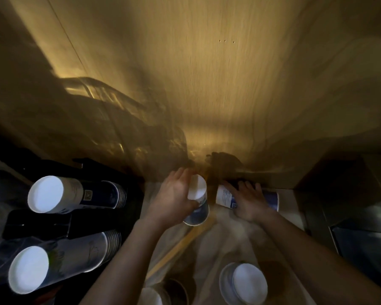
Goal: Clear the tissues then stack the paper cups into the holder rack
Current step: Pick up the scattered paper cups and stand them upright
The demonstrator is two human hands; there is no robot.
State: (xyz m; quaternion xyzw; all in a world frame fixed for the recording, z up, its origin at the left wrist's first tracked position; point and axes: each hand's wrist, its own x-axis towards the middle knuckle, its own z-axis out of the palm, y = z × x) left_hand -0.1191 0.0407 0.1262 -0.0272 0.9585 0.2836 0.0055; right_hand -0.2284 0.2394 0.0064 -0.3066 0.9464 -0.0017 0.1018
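Fingers [186, 176] round upturned cup [197, 200] — second cup [226, 197] under right hand [249, 200]

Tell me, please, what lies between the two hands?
In the head view, a paper cup held by the left hand lies there. Beyond it is dim bare counter, then the lying cup under the right hand.

No text can be read. The paper cup [227, 198] lying under the right hand [250, 200] carries lines of small print and a dark square mark on its white panel, all too blurred to make out.
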